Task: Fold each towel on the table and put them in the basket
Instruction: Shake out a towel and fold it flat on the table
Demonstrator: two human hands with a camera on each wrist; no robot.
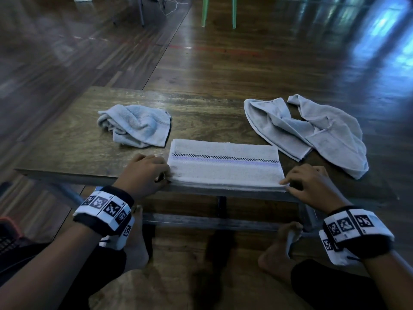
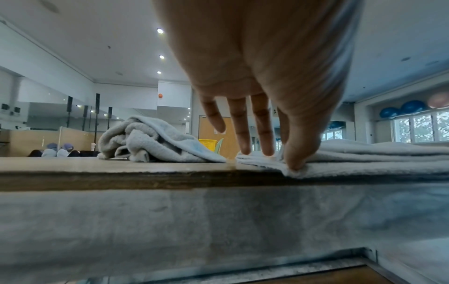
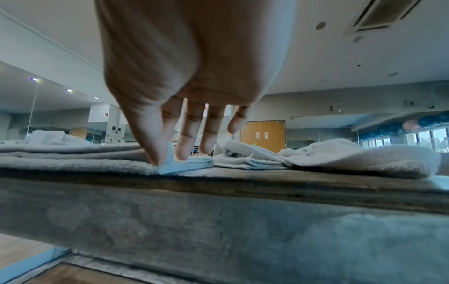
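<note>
A cream towel with a purple and black stripe (image 1: 223, 164) lies folded flat along the front edge of the wooden table (image 1: 73, 151). My left hand (image 1: 164, 175) pinches its near left corner; in the left wrist view the thumb (image 2: 297, 163) digs into the towel's edge (image 2: 364, 167) while the other fingers rest on top. My right hand (image 1: 286, 183) pinches the near right corner, and a bit of cloth (image 3: 170, 163) sticks up between thumb and forefinger. A crumpled pale blue towel (image 1: 136, 125) lies at the back left. A loose grey towel (image 1: 312, 130) is spread at the back right.
The table is low and I sit at its front edge, bare feet (image 1: 136, 242) under it. A dark meshed thing with an orange rim (image 1: 9, 233) shows at the lower left. A yellow basket (image 2: 207, 145) stands far off. Green chair legs (image 1: 219, 12) stand beyond the table.
</note>
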